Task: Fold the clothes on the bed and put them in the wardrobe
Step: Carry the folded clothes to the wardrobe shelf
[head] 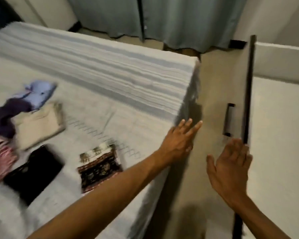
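White bedding covers the bed (pixel 97 104); folded clothes (pixel 40 125) lie at nine o'clock. Grey curtains (pixel 162 18) hang at twelve. At four o'clock, the right hand (pixel 231 166) touches the wardrobe door (pixel 214 94) edge; the left hand (pixel 181 140) is spread, holding nothing.

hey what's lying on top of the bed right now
Folded clothes on the bed: a floral piece, a black one, a beige one, plus a loose lilac, purple and pink heap. Anything under them is hidden.
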`<state>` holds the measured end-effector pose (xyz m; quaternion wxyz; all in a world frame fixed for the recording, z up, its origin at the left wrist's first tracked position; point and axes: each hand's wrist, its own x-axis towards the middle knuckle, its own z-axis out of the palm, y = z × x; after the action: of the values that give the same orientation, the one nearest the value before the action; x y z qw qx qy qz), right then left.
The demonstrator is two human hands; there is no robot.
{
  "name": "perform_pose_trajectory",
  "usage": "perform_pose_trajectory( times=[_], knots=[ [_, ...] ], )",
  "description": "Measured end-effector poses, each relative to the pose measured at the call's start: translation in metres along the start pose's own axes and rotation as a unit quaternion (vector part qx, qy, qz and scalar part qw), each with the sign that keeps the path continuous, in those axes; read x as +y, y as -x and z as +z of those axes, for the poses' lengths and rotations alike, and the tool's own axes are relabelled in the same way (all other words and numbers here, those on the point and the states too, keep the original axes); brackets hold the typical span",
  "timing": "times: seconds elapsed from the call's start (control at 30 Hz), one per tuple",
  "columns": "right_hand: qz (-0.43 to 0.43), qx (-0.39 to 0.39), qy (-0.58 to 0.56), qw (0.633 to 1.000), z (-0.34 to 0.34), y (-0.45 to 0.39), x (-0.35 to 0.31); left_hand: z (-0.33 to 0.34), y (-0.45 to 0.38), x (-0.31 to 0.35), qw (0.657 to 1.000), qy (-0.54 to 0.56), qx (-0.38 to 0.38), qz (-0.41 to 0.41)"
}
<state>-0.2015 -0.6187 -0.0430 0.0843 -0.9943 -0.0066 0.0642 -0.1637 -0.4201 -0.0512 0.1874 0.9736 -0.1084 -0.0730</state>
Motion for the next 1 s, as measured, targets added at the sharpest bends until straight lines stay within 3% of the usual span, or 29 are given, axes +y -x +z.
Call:
perform_pose_trajectory(
  times=[0.07,0.13,0.17,0.23,0.33,0.47,0.6,0.7,0.8,0.93,1.0],
  knots=[
    [-0.087,-0.005,-0.030,0.996,0.013,0.006,-0.057,0.002,0.072,-0.052,0.998,0.009,0.003,-0.061],
    [-0.095,-0.073,-0.072,0.990,0.015,0.001,-0.069,0.014,0.107,-0.075,0.996,0.040,0.012,-0.081],
    [-0.192,-0.150,-0.113,0.963,0.040,0.022,-0.177,-0.006,0.203,-0.155,0.979,0.038,0.047,-0.196],
    [-0.165,-0.229,-0.136,0.950,0.045,0.024,-0.196,-0.005,0.238,-0.182,0.962,0.082,0.086,-0.244],
    [-0.127,-0.329,-0.187,0.917,0.089,0.044,-0.272,-0.003,0.341,-0.237,0.892,0.162,0.142,-0.398],
    [-0.040,-0.364,-0.223,0.904,0.159,0.055,-0.333,0.010,0.413,-0.280,0.746,0.375,0.150,-0.529],
    [-0.038,-0.310,-0.158,0.937,0.220,0.050,-0.348,0.028,0.404,-0.297,0.655,0.548,0.114,-0.508],
    [0.006,-0.311,-0.220,0.925,0.210,0.048,-0.358,0.036,0.373,-0.303,0.625,0.621,0.073,-0.468],
    [0.037,-0.366,-0.268,0.890,0.205,0.035,-0.353,0.043,0.338,-0.308,0.634,0.630,0.047,-0.445],
    [0.042,-0.461,-0.353,0.813,0.188,0.029,-0.345,0.050,0.312,-0.313,0.644,0.625,0.023,-0.440],
    [0.027,-0.480,-0.359,0.800,0.183,0.031,-0.340,0.051,0.305,-0.311,0.651,0.637,-0.005,-0.414]
  ],
)
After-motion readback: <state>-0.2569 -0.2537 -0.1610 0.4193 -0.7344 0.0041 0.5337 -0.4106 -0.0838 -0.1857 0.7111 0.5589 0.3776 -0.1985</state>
